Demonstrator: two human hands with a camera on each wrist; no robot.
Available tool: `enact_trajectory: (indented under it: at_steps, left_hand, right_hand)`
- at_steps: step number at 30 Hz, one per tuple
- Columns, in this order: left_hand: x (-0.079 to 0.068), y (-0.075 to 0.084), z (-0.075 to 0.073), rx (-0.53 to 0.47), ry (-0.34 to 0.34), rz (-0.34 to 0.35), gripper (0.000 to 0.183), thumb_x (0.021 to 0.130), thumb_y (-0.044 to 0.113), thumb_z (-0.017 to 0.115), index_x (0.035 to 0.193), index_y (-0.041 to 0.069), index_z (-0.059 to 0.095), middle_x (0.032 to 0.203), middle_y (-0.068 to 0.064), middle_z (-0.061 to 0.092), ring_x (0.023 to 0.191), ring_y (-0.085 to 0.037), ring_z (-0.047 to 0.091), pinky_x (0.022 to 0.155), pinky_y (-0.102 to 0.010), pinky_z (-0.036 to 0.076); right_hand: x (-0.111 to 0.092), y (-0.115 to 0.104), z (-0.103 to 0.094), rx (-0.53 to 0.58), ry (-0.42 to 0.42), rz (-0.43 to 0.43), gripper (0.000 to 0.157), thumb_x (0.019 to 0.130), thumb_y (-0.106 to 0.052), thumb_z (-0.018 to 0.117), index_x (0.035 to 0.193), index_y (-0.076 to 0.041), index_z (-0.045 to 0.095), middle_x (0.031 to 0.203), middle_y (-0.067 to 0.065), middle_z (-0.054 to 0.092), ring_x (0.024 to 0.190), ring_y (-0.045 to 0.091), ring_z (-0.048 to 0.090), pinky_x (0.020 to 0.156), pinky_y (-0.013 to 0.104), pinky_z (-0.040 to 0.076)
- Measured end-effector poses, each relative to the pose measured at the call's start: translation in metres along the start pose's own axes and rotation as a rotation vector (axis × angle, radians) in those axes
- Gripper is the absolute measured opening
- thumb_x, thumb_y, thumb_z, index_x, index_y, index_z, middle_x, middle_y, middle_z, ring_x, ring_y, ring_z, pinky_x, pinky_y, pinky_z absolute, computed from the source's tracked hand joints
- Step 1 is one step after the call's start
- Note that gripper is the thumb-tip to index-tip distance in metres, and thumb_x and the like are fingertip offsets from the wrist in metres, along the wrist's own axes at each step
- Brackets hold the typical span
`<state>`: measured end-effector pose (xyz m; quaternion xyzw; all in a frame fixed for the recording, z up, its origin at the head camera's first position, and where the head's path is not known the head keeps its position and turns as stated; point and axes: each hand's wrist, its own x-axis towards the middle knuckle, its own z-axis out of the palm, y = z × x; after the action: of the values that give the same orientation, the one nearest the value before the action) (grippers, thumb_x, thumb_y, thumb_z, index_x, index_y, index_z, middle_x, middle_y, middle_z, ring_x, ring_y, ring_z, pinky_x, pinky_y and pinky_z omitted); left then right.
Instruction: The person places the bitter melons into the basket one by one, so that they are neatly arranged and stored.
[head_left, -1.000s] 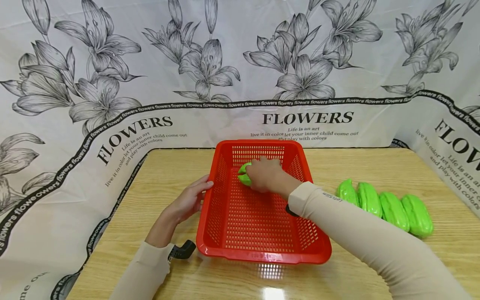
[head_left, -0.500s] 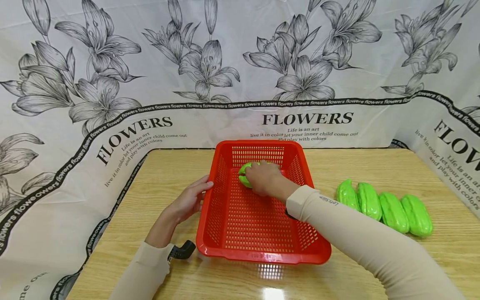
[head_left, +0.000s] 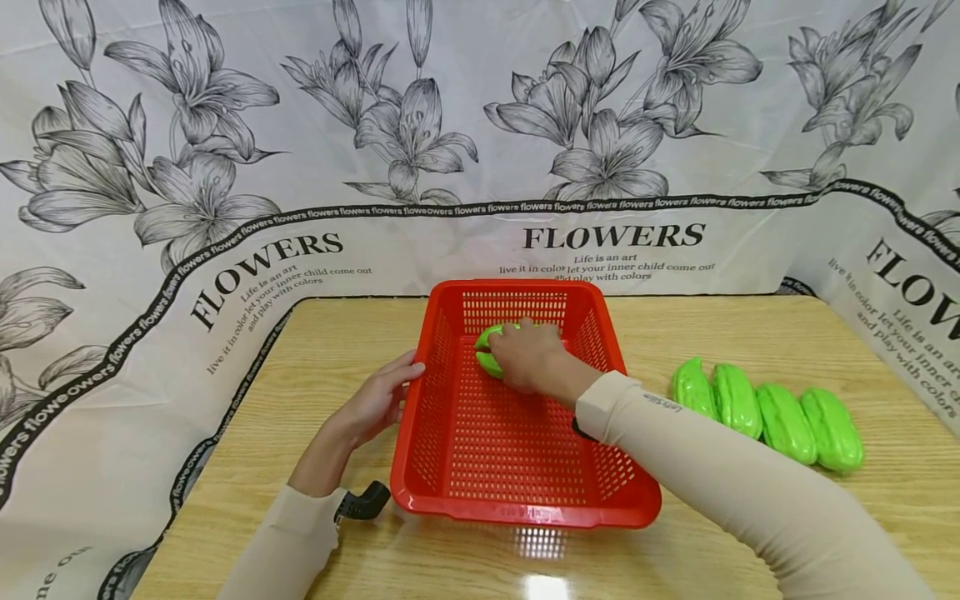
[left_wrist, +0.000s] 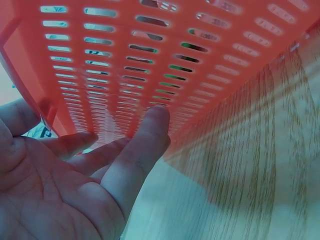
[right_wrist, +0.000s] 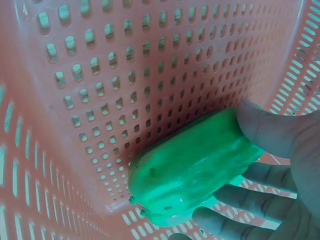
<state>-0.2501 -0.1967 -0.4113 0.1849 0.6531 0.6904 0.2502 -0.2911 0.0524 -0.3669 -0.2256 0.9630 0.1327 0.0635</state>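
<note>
A red perforated plastic basket (head_left: 517, 433) stands on the table, its wall also filling the left wrist view. At the basket's left side, my left hand (head_left: 378, 398) holds the rim, thumb over the edge and fingers against the outer wall. Inside, towards the far end, my right hand (head_left: 528, 358) grips a glossy, bright green, oblong fruit or vegetable (right_wrist: 195, 165). Its thumb lies on one side, the fingers on the other. A second green one (right_wrist: 170, 218) lies close along it, mostly hidden. In the head view the right hand covers most of both.
Several more of the green oblong pieces (head_left: 783, 421) lie in a row on the wooden table (head_left: 337, 333) right of the basket, beyond my right forearm. A white cloth with flower print (head_left: 450, 167) hangs behind the table. A black wrist mount (head_left: 365, 502) sticks out near the basket's left corner.
The right hand has shifted slightly towards me within the basket, showing more green behind the knuckles. The left hand and the basket stay in place.
</note>
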Motion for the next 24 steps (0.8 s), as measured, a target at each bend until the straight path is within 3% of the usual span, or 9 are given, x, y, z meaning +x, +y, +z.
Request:
enact_trajectory:
  at_steps: [10, 17, 24]
  left_hand:
    - [-0.001, 0.002, 0.003, -0.003, 0.019, -0.011, 0.056, 0.111, 0.034, 0.035, 0.160, 0.010, 0.024, 0.138, -0.034, 0.045, 0.105, -0.029, 0.068, 0.076, -0.043, 0.063]
    - [-0.001, 0.002, 0.004, -0.008, 0.027, -0.015, 0.055, 0.111, 0.033, 0.035, 0.160, 0.011, 0.025, 0.139, -0.034, 0.044, 0.105, -0.029, 0.067, 0.077, -0.043, 0.063]
    - [-0.002, 0.002, 0.003, -0.004, 0.022, -0.014, 0.056, 0.110, 0.034, 0.036, 0.160, 0.010, 0.025, 0.139, -0.034, 0.044, 0.107, -0.030, 0.067, 0.078, -0.044, 0.063]
  right_hand:
    - [-0.010, 0.000, -0.007, 0.003, 0.022, 0.007, 0.041, 0.092, -0.032, 0.070, 0.130, -0.016, 0.061, 0.118, 0.007, 0.062, 0.104, 0.029, 0.056, 0.069, 0.051, 0.056]
    - [-0.019, -0.002, -0.014, 0.033, 0.022, 0.004, 0.052, 0.091, -0.039, 0.071, 0.137, -0.019, 0.058, 0.124, 0.006, 0.060, 0.108, 0.028, 0.053, 0.077, 0.054, 0.056]
    - [-0.032, -0.004, -0.028, 0.049, 0.073, -0.008, 0.050, 0.093, -0.045, 0.068, 0.135, -0.020, 0.058, 0.122, 0.005, 0.059, 0.111, 0.028, 0.053, 0.081, 0.057, 0.055]
